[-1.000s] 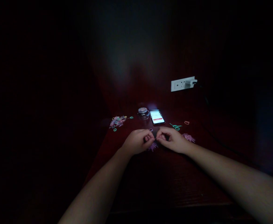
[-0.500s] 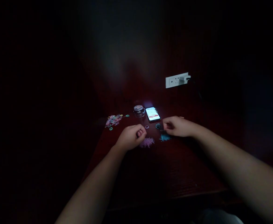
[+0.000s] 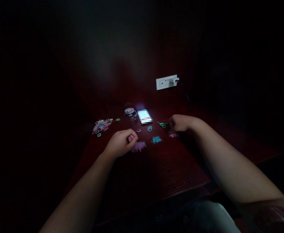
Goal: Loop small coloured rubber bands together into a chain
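The scene is very dark. My left hand (image 3: 122,142) rests curled into a loose fist on the dark red table (image 3: 171,171), just left of a small pink bundle of bands (image 3: 139,146). A teal bundle (image 3: 156,139) lies to its right. My right hand (image 3: 179,123) reaches out to the right of small green scissors (image 3: 162,124) and above another pink bundle (image 3: 173,134); its fingers are closed, and what they hold is hidden. Two loose small rings (image 3: 149,128) lie between the hands.
A lit phone (image 3: 144,116) lies at the back, with a small round clear container (image 3: 130,113) to its left. A heap of coloured small bands (image 3: 102,125) sits at the left. A white wall socket with a plug (image 3: 167,82) and cable is behind.
My hands were pinched together at the middle a second ago. They have parted; the right hand has moved right toward the scissors. The left stays fisted. The view has shifted right.
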A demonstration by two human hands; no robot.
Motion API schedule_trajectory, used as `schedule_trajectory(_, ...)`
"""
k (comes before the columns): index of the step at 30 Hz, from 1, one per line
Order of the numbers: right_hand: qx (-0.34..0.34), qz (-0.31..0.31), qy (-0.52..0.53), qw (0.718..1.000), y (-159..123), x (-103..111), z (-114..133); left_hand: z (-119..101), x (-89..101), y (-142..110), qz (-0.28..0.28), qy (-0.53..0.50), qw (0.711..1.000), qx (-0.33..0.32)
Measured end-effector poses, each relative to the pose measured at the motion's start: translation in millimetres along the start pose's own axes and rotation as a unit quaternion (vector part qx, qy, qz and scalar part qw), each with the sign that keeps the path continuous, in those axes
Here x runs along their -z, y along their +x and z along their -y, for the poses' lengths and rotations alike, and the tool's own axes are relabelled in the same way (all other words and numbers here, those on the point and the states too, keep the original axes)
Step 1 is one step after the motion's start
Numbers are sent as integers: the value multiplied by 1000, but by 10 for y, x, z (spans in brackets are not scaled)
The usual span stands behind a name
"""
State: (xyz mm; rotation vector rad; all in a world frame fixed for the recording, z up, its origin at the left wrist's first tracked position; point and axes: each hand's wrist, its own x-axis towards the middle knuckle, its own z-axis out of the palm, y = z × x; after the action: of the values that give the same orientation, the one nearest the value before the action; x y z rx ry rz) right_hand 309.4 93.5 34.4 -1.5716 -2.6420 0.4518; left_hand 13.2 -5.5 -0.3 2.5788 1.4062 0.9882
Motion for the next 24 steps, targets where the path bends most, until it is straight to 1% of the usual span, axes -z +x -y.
schedule_trajectory(5, 1, 16, 11, 1000, 27, -46, -70, -6, 8, 4, -5, 0, 1000, -5)
schedule_trajectory(10, 7, 59, 40, 997, -37, 0, -52, -28, 16, -7, -12, 15, 1000, -8)
schedule_trajectory(11, 5, 57, 42, 997, -48, 21, -46, -17, 22, -11, -20, 20, 1000, -8)
schedule_trajectory(12, 0, 43, 36, 998, -53, 43, -40, 8, 30, -13, -31, 26, 999, -4)
schedule_trajectory(13, -9, 14, 24, 1000, -51, 64, -34, 50, 42, -14, -43, 33, 999, 5)
schedule_trajectory(15, -34, -71, -8, 997, -25, 91, -20, 188, 75, -12, -65, 57, 995, 54)
schedule_trajectory(16, -46, -117, -21, 992, -6, 93, -8, 279, 95, -13, -70, 74, 990, 97)
schedule_trajectory(17, -53, -157, -27, 986, 15, 85, 9, 379, 114, -17, -71, 100, 981, 151)
schedule_trajectory(18, -53, -191, -26, 980, 35, 69, 31, 484, 133, -27, -64, 132, 966, 213)
schedule_trajectory(19, -50, -218, -16, 975, 53, 43, 59, 586, 149, -43, -47, 161, 946, 278)
schedule_trajectory(20, -38, -234, -1, 971, 69, 11, 89, 681, 160, -65, -22, 183, 921, 343)
schedule_trajectory(21, -24, -246, 12, 969, 81, -25, 121, 767, 165, -92, -11, 196, 908, 371)
schedule_trajectory(24, 16, -247, 34, 968, 106, -139, 217, 944, 136, -163, 14, 210, 883, 420)
